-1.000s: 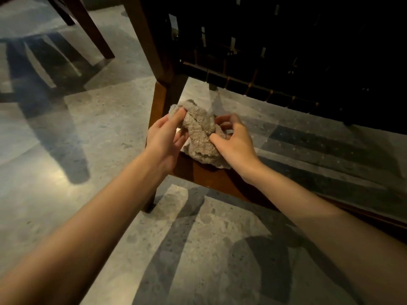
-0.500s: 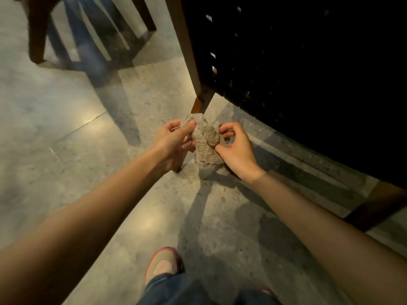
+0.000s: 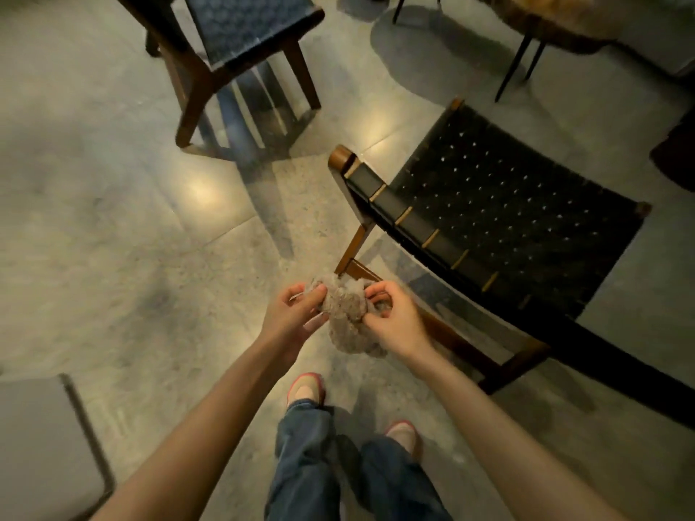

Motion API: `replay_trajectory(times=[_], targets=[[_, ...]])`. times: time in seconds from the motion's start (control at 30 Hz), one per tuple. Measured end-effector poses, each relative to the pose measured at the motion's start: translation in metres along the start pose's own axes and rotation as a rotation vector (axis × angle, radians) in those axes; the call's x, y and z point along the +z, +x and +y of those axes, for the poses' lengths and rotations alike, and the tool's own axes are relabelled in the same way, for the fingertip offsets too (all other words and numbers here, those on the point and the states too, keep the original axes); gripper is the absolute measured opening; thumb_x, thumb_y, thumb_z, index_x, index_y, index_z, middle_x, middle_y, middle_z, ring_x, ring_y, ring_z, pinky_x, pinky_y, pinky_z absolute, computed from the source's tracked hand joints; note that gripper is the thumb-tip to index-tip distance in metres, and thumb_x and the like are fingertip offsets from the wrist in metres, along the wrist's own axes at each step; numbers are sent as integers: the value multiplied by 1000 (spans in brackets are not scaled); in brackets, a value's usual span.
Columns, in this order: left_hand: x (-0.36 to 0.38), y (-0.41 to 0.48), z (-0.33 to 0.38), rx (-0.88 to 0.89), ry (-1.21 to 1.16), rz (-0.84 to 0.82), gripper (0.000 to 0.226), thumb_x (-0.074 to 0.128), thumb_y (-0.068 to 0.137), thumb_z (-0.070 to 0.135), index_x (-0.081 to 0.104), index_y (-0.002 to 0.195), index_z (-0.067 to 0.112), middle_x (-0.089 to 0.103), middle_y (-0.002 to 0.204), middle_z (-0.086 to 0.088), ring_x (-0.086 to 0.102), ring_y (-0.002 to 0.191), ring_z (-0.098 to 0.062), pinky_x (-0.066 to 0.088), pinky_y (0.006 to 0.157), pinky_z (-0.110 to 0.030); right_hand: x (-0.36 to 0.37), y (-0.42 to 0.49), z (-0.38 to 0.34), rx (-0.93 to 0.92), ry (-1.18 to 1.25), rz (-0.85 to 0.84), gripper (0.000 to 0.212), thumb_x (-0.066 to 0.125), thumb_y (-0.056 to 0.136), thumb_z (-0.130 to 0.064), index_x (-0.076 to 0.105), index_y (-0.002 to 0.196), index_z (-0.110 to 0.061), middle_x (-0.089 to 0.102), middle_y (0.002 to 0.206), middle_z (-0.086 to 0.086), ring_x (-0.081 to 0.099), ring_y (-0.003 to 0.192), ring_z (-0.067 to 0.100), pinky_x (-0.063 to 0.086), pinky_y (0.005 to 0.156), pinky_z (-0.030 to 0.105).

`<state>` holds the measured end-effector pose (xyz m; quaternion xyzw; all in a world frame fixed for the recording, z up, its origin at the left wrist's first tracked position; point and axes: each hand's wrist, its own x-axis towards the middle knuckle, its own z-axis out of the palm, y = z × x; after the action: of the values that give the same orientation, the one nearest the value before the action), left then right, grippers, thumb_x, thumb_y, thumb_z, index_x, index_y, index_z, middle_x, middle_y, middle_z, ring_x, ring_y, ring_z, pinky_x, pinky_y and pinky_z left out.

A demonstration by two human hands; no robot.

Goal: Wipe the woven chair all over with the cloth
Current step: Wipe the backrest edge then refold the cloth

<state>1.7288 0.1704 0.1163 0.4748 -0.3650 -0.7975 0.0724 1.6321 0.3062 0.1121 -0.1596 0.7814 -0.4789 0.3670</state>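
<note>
Your left hand [image 3: 297, 317] and right hand [image 3: 395, 321] both grip one cloth [image 3: 346, 314]; two woven chairs [image 3: 500, 220] stand nearby

My view sits higher than a second ago: I look down on the whole black seat of the woven chair [image 3: 507, 216], where before I saw only its dark underside and a leg up close. The cloth [image 3: 348, 317], which my left hand [image 3: 297, 314] and right hand [image 3: 395, 317] held close in front of the lower wooden rail, is now over the floor [image 3: 150, 257] ahead of my legs. My jeans [image 3: 304, 464] and shoes [image 3: 305, 389] have come into sight below, and a second chair [image 3: 244, 28] at the top.
</note>
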Motion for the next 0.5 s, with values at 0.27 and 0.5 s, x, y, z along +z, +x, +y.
replay_trajectory(times=[0.27, 0.5], targets=[[4, -81, 76, 116, 47, -42, 42, 69, 77, 21, 55, 113, 6, 64, 110, -14, 68, 90, -17, 56, 68, -22, -5, -43, -99, -18, 12, -5, 25, 66, 87, -10, 55, 105, -22, 60, 109, -2, 59, 101, 11, 54, 63, 17], [-42, -70, 176, 303, 294, -65, 24, 67, 85, 21, 53, 100, 9, 57, 117, -14, 64, 90, -15, 56, 71, -23, 43, -23, -170, -87, 101, 105, 39, 69, 83, -7, 46, 107, -28, 56, 103, 0, 64, 95, 18, 58, 75, 31]])
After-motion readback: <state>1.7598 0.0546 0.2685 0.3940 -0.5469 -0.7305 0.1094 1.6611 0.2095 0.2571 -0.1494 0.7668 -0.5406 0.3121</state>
